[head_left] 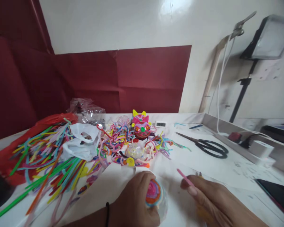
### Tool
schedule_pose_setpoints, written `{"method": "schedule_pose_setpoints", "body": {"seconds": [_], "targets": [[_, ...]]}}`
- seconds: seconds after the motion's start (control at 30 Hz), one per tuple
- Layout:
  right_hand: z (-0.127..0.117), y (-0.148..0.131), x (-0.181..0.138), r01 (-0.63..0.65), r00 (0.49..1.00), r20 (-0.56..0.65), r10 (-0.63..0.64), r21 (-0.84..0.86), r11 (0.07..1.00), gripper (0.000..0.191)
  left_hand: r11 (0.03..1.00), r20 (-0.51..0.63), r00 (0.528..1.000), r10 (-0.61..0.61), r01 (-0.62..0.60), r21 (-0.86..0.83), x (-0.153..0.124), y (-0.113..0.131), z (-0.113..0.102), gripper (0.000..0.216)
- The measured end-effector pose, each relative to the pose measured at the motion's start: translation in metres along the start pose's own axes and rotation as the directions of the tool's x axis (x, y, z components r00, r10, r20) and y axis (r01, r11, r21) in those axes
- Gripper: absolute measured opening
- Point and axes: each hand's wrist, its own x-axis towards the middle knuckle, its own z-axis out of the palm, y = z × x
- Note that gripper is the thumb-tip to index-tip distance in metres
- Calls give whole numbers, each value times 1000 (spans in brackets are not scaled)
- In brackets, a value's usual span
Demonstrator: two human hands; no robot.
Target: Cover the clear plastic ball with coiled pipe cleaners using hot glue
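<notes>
My left hand [138, 200] is wrapped round a clear plastic ball partly covered with coiled pipe cleaner [153, 192] in pink, orange and light blue rings. The lower side of the ball shows bare plastic. Between thumb and fingers, my right hand [203, 192] pinches a short pink pipe cleaner [181, 172], its free end pointing up and left toward the ball. Something yellow-orange shows blurred beneath that hand; I cannot make out what it is. The two hands are apart, low over the white table [167, 170].
Loose pipe cleaners [47, 157] and a white plastic bag [81, 142] lie left. A pipe-cleaner animal head [142, 127] stands on a tangled heap. Black-handled scissors [208, 147] lie right, near a dark tablet-like device [276, 195]. A small digital display [161, 124] stands behind.
</notes>
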Motion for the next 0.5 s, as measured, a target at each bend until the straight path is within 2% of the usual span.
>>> {"method": "schedule_pose_setpoints", "body": {"seconds": [0.17, 0.27, 0.33, 0.4, 0.5], "targets": [[0, -8, -3, -108, 991, 79, 111, -43, 993, 51, 993, -18, 993, 118, -118, 6, 2, -6, 1, 60], [-1, -10, -7, -167, 965, 204, 165, -8, 986, 44, 983, -17, 983, 184, -184, 19, 4, -12, 2, 53], [-1, -11, -10, -197, 944, 279, 177, 44, 979, 36, 976, -28, 976, 215, -214, 23, 5, -16, 3, 57], [1, -11, -14, -189, 945, 287, 156, 92, 978, 30, 968, -49, 967, 250, -248, 39, 6, -18, 3, 61], [3, -12, -18, -117, 970, 229, 87, 119, 986, 25, 962, -37, 961, 273, -272, 40, 8, -16, 2, 59]]}}
